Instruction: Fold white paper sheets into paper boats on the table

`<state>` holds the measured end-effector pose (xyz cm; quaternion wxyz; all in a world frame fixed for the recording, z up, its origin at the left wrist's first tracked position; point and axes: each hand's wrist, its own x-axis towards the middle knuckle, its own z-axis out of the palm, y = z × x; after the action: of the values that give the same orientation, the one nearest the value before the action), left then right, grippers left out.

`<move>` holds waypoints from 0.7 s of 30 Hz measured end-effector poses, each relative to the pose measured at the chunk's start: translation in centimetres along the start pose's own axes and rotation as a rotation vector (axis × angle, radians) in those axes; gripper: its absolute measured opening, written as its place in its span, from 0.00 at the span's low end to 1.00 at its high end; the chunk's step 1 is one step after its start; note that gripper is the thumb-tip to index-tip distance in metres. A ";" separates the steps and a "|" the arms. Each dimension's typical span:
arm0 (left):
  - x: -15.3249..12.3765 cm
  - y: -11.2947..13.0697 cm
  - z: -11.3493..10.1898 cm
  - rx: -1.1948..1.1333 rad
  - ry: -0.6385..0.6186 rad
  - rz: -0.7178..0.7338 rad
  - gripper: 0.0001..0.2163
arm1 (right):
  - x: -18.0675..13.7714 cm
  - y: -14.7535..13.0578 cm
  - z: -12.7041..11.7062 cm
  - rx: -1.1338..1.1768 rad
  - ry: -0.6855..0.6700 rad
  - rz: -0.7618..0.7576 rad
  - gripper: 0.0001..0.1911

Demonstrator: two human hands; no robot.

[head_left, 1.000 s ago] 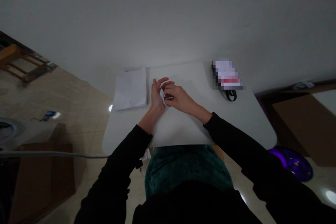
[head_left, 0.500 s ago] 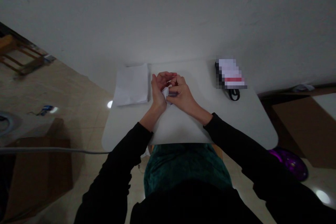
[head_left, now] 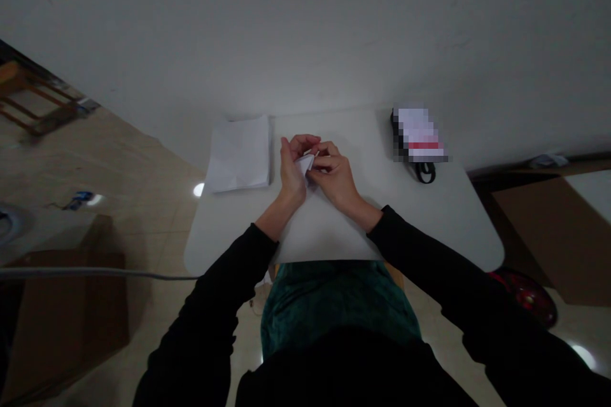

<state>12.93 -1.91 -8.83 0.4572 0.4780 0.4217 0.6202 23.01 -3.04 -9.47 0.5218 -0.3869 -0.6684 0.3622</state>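
Over the middle of the white table (head_left: 429,222) my left hand (head_left: 292,168) and my right hand (head_left: 334,175) meet around a small folded piece of white paper (head_left: 305,163). Both hands pinch it, the left from the left side with fingers curled over the top, the right from the right side. A thin dark object shows under the paper in my right hand's grip; I cannot make out what it is. Most of the paper is hidden by my fingers.
A stack of white sheets (head_left: 240,154) lies at the table's back left. At the back right lies a blurred white and red pack (head_left: 420,133) on a black looped object (head_left: 424,172). Brown boxes stand on the floor on both sides. A wall is right behind the table.
My left fingers have curled from spread to a pinch over the paper. Both hands have come closer together and turned the folded paper between them.
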 end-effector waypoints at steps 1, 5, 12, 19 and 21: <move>0.0 -0.1 0.0 -0.031 0.004 0.003 0.33 | 0.1 0.1 -0.1 0.032 -0.010 0.018 0.09; 0.0 -0.4 0.1 -0.038 0.000 0.064 0.34 | 0.5 0.6 -0.4 0.081 -0.030 0.038 0.07; -0.5 -0.1 0.5 -0.006 -0.067 0.155 0.32 | 0.3 0.0 -0.4 -0.156 0.105 -0.140 0.06; -1.0 0.1 1.0 0.058 0.018 0.251 0.28 | 0.2 0.1 -0.4 -0.219 0.214 -0.189 0.05; -1.2 -0.4 1.2 0.018 0.003 0.214 0.27 | 0.2 0.6 -0.2 -0.182 0.243 -0.163 0.04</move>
<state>14.30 -2.89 -9.22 0.3836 0.5233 0.3745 0.6623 23.29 -2.58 -9.86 0.5891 -0.4180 -0.6598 0.2071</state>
